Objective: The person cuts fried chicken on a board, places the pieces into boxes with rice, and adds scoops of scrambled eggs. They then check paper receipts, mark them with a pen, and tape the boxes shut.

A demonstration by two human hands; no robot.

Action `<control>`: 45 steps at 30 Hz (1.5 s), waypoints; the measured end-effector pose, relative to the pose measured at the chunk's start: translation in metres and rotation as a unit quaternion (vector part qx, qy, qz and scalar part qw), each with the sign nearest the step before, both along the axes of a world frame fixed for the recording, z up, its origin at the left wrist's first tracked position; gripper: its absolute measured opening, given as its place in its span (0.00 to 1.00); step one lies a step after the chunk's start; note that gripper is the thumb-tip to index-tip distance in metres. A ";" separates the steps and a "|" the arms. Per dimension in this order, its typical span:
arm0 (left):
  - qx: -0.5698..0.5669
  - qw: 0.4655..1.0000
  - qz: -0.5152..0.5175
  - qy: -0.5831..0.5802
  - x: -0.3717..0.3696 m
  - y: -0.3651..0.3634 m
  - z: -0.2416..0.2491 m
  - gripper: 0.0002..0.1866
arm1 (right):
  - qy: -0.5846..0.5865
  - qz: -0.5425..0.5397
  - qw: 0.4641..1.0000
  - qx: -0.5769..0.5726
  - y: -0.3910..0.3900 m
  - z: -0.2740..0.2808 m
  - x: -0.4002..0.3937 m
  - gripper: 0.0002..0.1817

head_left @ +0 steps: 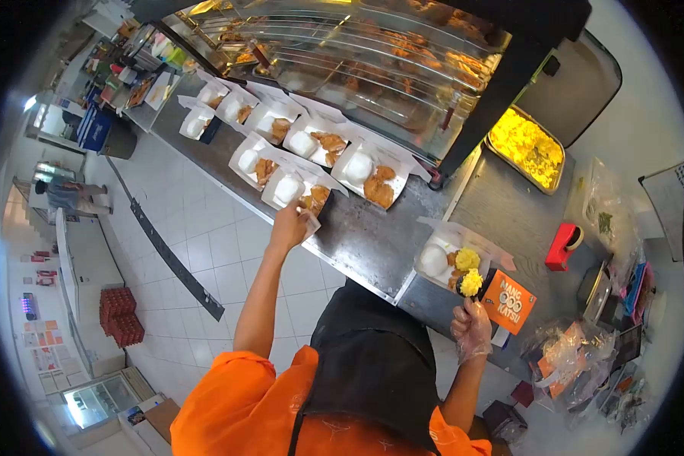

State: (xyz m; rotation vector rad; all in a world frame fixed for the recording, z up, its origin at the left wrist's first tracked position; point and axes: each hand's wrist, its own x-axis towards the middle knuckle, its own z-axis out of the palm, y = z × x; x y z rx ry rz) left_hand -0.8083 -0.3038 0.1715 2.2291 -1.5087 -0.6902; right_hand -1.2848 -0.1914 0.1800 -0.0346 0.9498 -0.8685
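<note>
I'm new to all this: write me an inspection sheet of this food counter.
Surface: metal counter, partly bare.
Job's things: open food boxes with white mounds and browned pieces; metal tray of yellow food.
Clutter: red tape dispenser, plastic bags.
Left hand: at a box's near corner; grip unclear.
Right hand: gloved, holding a dark scoop of yellow food above the rightmost box.
Cables: nothing seen.
Surroundings: glass food cabinet, tiled floor, another person far off.

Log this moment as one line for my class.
left hand: at takeaway box | gloved right hand: spoon of scrambled egg above second box | right counter: egg tray, red tape dispenser
</note>
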 end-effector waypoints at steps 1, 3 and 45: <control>0.000 1.000 0.000 0.004 0.011 0.005 0.002 0.11 | -0.005 -0.004 1.000 -0.006 -0.002 0.001 0.003 0.13; 0.012 1.000 0.004 -0.002 0.032 0.017 -0.001 0.14 | 0.005 -0.003 1.000 0.000 -0.005 0.004 0.010 0.13; -0.001 0.839 -0.355 -0.413 0.104 -0.287 -0.056 0.12 | -0.001 -0.123 0.992 -0.016 0.016 0.041 0.050 0.11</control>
